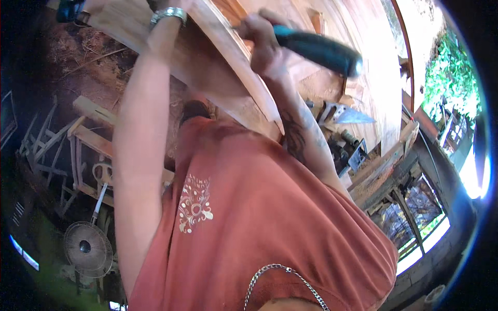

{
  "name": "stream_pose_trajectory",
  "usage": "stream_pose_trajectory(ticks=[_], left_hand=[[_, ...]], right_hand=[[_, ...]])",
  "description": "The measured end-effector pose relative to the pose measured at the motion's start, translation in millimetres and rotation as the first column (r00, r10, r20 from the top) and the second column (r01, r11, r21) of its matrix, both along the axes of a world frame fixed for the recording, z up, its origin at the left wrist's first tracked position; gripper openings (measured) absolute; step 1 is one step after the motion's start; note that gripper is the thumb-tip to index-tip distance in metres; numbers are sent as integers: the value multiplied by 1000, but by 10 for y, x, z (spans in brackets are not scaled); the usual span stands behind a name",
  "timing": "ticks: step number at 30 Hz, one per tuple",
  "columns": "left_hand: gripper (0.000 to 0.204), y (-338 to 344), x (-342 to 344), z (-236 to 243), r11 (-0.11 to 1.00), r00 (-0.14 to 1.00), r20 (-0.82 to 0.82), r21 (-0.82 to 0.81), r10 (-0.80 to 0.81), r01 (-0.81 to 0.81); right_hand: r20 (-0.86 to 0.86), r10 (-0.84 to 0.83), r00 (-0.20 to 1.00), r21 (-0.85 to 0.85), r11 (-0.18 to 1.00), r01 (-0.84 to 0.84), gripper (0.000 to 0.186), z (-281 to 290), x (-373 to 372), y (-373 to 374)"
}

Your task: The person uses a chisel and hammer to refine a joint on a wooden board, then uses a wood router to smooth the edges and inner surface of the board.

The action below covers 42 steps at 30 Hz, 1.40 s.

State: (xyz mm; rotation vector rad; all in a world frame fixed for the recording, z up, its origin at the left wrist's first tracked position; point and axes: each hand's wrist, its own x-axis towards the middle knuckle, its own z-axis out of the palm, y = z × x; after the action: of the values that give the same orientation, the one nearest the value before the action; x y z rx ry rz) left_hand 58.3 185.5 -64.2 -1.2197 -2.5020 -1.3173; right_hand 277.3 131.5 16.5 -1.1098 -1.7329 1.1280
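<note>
My right hand point(262, 36) is closed around something at the raised board, beside a blurred black-and-teal cylindrical tool point(321, 52) with a pale metal end, which it appears to grip. My left hand point(174, 5), below a silver watch, reaches to the top edge of the view at a pale wooden board point(233, 62); its fingers are cut off or too blurred to read. The board runs diagonally between my arms, over a wider sheet of wood point(114, 23).
A handsaw point(353, 116) and dark tools point(342, 155) lie right of my right forearm on the wooden bench point(376, 78). A standing fan point(88, 249), wooden frames point(91, 129) and debris are on the left. Foliage point(451, 78) shows at far right.
</note>
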Motion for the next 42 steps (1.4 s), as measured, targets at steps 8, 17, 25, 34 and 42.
stream_pose_trajectory(ticks=[8, 17, 25, 34, 42], left_hand=[[17, 30, -43, -9, 998, 984, 167, -15, 60, -58], [19, 14, -45, -105, 999, 989, 144, -21, -35, 38], [26, 174, -247, -327, 987, 948, 309, -158, 74, -25], [29, -1031, 1074, 794, 510, 482, -173, -210, -859, 834], [46, -1787, 1534, 930, 65, -45, -177, -567, -983, 821]], right_hand=[[-122, -52, 991, -369, 930, 3, 38, 306, 1134, -850], [-126, 21, 992, -194, 980, -45, 26, 70, 1186, -966], [-80, -417, 905, -307, 874, 376, 32, 502, 2510, -1894], [672, -266, 691, -313, 744, 591, 36, -43, 2806, -2019], [682, -474, 557, -33, 741, 671, 32, -941, 3202, -2373]])
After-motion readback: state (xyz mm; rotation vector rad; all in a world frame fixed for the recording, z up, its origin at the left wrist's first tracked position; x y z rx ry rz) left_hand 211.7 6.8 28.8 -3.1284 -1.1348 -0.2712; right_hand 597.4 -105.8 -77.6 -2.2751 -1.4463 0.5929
